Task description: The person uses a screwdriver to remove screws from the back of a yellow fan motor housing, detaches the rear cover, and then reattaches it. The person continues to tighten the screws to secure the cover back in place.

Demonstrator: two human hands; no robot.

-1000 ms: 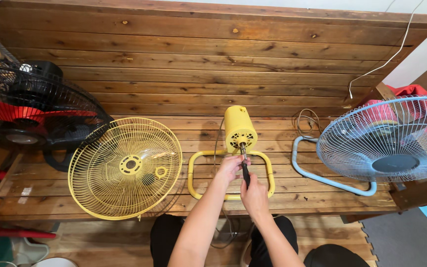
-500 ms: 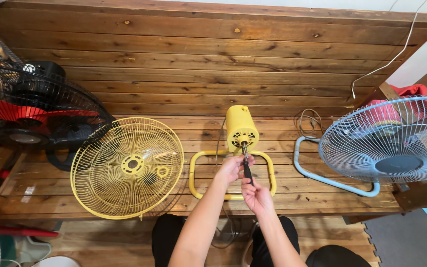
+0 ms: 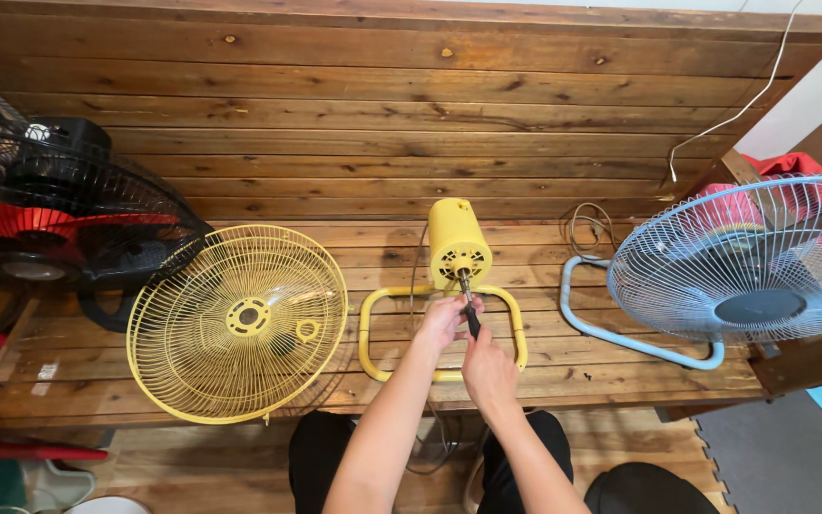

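A yellow fan motor housing [image 3: 458, 240] stands on its yellow tube base [image 3: 367, 328] on the wooden bench, its bare shaft pointing toward me. My left hand [image 3: 443, 320] pinches the shaft just below the motor. My right hand [image 3: 487, 369] grips a dark-handled tool [image 3: 472, 322] whose tip meets the shaft. The yellow wire fan grille [image 3: 240, 322] lies flat to the left of the base, detached.
A black and red fan [image 3: 45, 214] leans at the far left. A blue fan with a white grille [image 3: 749, 259] and blue tube stand sits at the right, with a coiled cord [image 3: 587, 228] behind it. The slatted wooden bench [image 3: 335, 124] backs everything.
My hands have stayed on the shaft and tool, with only a slight shift of the right hand downward. The view has drifted a little.
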